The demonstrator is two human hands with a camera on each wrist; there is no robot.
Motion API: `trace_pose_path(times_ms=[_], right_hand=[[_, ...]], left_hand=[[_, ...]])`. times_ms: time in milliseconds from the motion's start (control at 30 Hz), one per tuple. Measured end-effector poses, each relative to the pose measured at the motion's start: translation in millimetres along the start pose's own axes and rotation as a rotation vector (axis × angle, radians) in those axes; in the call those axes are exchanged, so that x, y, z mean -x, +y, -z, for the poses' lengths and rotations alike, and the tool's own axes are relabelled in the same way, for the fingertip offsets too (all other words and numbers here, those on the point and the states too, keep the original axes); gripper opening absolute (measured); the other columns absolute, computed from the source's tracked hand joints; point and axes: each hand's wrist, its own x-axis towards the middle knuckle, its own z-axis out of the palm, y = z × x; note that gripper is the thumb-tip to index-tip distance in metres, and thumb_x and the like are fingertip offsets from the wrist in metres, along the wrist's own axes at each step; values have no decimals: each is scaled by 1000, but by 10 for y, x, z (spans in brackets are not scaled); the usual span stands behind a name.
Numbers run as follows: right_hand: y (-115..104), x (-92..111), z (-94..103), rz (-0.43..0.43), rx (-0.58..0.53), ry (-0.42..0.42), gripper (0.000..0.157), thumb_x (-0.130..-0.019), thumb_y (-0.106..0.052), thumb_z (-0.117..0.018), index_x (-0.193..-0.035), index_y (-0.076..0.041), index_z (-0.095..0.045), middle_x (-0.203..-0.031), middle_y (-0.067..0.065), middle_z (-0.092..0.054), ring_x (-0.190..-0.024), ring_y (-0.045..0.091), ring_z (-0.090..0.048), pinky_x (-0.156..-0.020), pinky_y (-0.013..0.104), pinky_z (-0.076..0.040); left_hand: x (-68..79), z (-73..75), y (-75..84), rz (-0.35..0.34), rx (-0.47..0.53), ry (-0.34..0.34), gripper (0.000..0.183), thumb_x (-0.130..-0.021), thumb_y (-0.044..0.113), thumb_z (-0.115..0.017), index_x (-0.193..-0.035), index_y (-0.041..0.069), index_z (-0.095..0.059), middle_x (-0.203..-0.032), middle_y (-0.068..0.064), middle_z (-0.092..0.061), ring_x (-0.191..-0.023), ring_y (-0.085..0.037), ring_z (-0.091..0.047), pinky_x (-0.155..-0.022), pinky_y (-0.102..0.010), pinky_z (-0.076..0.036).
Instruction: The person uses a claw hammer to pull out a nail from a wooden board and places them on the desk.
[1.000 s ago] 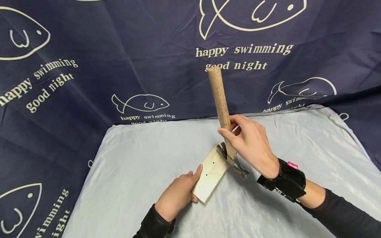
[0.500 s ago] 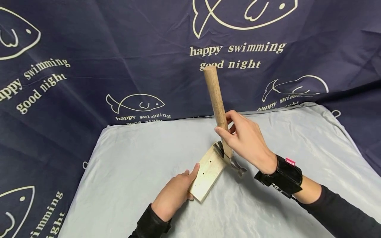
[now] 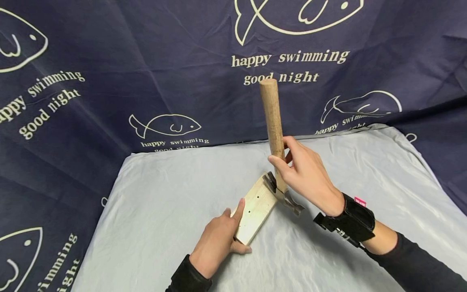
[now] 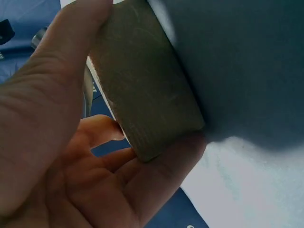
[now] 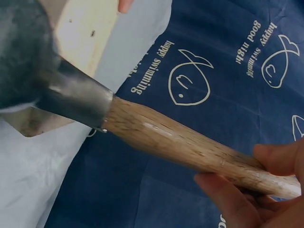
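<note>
A claw hammer (image 3: 274, 117) stands nearly upright in the head view, wooden handle up and metal head down at the far end of a pale wooden board (image 3: 253, 215). Its claw (image 3: 269, 182) overlaps the board there. My right hand (image 3: 310, 176) pinches the lower handle between thumb and fingers. Two small dark holes show in the board's top face. My left hand (image 3: 217, 239) holds the board's near end, fingers along the left edge and thumb at the end. The left wrist view shows the board's shaded end (image 4: 147, 90) between thumb and fingers.
A pale blue satiny cloth (image 3: 175, 190) covers the work surface. Behind it and to the left hangs a dark blue curtain (image 3: 164, 73) printed with fish and lettering. Black straps (image 3: 352, 219) wrap both wrists.
The handle's top has tipped to the right over the last half second, the right hand shifting slightly with it. The left thumb has moved out past the board's near end.
</note>
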Motion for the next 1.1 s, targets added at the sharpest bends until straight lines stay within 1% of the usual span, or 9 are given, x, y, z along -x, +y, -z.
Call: trace_pose_path(times_ms=[100, 167, 367, 500, 700, 767, 833, 933, 1100], right_hand=[[18, 79, 5, 7, -15, 33, 25, -103, -26, -73, -123, -15, -65, -92, -2, -66, -73, 12, -59, -59, 35, -48], [23, 134, 10, 8, -25, 54, 23, -103, -25, -74, -122, -15, -64, -92, -3, -65, -71, 12, -59, -58, 34, -48], [19, 229, 27, 11, -60, 103, 22, -102, -24, -75, -120, -16, -65, -94, -5, -65, -75, 9, -60, -59, 27, -50], [27, 273, 28, 13, -90, 126, 22, -101, -21, -77, -119, -15, -66, -93, -5, -65, -78, 9, -61, -61, 22, -52], [58, 390, 41, 4, -149, 172, 24, -98, -13, -79, -118, -10, -66, -95, -3, -65, -83, 11, -63, -64, 18, -53], [72, 414, 40, 1, -174, 182, 25, -97, -10, -80, -119, -9, -66, -96, -2, -66, -84, 12, -64, -64, 18, -54], [87, 444, 42, -3, -208, 193, 27, -97, -7, -79, -121, -8, -67, -98, -2, -66, -85, 11, -65, -65, 18, -56], [112, 503, 55, 7, -248, 208, 34, -95, 0, -79, -127, -7, -67, -104, -2, -67, -90, 10, -67, -68, 18, -57], [156, 607, 72, 34, -273, 229, 43, -92, 8, -79, -131, -5, -66, -110, 1, -69, -97, 9, -69, -75, 17, -57]], left_hand=[[-14, -16, -8, -12, -3, 20, 123, -60, 38, -104, -161, 1, -44, -122, -36, -66, -82, -43, -72, -69, -47, -60], [-25, -17, -16, -16, -11, 21, 122, -60, 37, -104, -160, 1, -45, -121, -36, -67, -83, -44, -72, -70, -47, -60], [-26, 2, -30, -1, 22, 3, 121, -61, 36, -104, -161, 3, -44, -126, -37, -65, -98, -49, -72, -77, -50, -60], [-9, 25, -33, -10, 36, 1, 121, -63, 35, -103, -162, 2, -42, -128, -38, -64, -100, -48, -71, -79, -51, -60], [-4, 35, -49, -42, 26, 14, 120, -64, 34, -102, -163, 2, -41, -127, -35, -65, -92, -43, -72, -74, -47, -59], [-2, 30, -55, -42, 30, 17, 120, -64, 34, -103, -163, 2, -41, -128, -36, -64, -96, -44, -72, -76, -48, -59], [0, 24, -61, -39, 38, 20, 120, -65, 34, -103, -163, 3, -41, -128, -35, -64, -96, -43, -72, -76, -48, -59], [5, 14, -68, -37, 54, 23, 120, -65, 33, -103, -163, 4, -41, -130, -36, -64, -105, -45, -71, -80, -49, -59], [-3, 9, -70, -33, 79, 19, 120, -64, 31, -103, -163, 4, -41, -131, -36, -64, -112, -45, -69, -84, -50, -58]])
